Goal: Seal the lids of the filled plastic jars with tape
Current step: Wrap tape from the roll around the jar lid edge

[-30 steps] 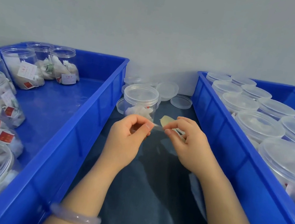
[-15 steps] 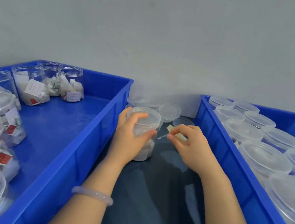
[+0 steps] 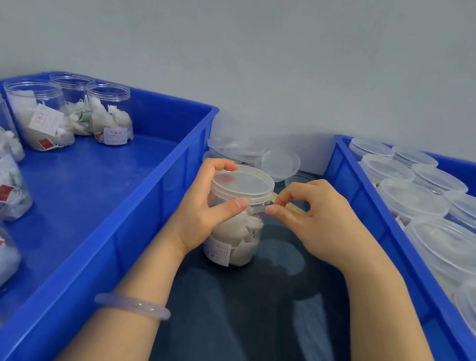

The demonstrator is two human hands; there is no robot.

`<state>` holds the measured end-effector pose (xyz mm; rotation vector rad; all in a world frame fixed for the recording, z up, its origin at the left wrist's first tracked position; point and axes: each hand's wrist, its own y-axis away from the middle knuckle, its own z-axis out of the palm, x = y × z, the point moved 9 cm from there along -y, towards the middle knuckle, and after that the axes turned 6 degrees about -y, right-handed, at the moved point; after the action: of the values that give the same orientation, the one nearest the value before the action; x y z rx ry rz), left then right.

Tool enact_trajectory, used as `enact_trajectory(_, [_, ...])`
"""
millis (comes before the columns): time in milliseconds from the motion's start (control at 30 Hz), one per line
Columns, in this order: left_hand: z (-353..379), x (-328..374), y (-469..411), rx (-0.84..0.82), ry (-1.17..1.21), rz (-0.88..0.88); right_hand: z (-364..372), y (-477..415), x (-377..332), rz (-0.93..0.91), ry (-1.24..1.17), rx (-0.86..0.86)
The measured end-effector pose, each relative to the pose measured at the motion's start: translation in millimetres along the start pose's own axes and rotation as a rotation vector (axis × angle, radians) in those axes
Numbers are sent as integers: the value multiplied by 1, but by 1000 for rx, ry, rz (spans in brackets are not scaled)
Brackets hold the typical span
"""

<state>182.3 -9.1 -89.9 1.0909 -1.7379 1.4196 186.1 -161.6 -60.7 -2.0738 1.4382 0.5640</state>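
Jar (image 3: 240, 242) stands upright on the dark desk (image 3: 239, 333), in the gap btw. two blue bins, w/ its clear lid (image 3: 245, 181) on. Inside are white sachets, and a paper label shows low on the front.

Left hand (image 3: 205, 206) grips the jar. The thumb lies across the front just under the lid's rim, and the fingers curl round the far side up by the lid. A pale bracelet (image 3: 133, 306) sits on that wrist.

Right hand (image 3: 313, 221) is just right of the jar. Thumb & forefinger pinch a short tape strip (image 3: 258, 210), and the other fingers are curled in. The strip runs from the pinch toward the left thumb, level w/ the seam under the lid. It's clear and tiny in this view, so I can't tell if its end is already stuck to the jar wall. A pale yellowish piece (image 3: 295, 207) pokes out by the right hand's fingers, near the lid's right edge.

Left bin (image 3: 138, 227) holds clear jars w/ sachets (image 3: 40, 122), several w/ red & white tags. Most are along its left side and three are at the back. Right bin (image 3: 359, 197) is packed w/ lidded jars (image 3: 411, 201) in close rows. Loose lids (image 3: 280, 161) are piled on the desk behind the jar, against the grey wall, btw. the bins.
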Motion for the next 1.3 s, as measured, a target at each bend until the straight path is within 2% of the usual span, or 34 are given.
enact_trajectory(933, [1,0,-1,-25,-63,-14,0,-3,0,10,-7,89])
enact_trajectory(1100, [0,-2,-1,108,-235,-30,-2,-3,0,15,18,84])
enact_trajectory(1167, [-2,-1,0,138,-201,-9,-5,-1,-1,3,-29,63])
enact_trajectory(1300, [-10,-3,0,156,64,-36,-9,4,2,17,-97,7])
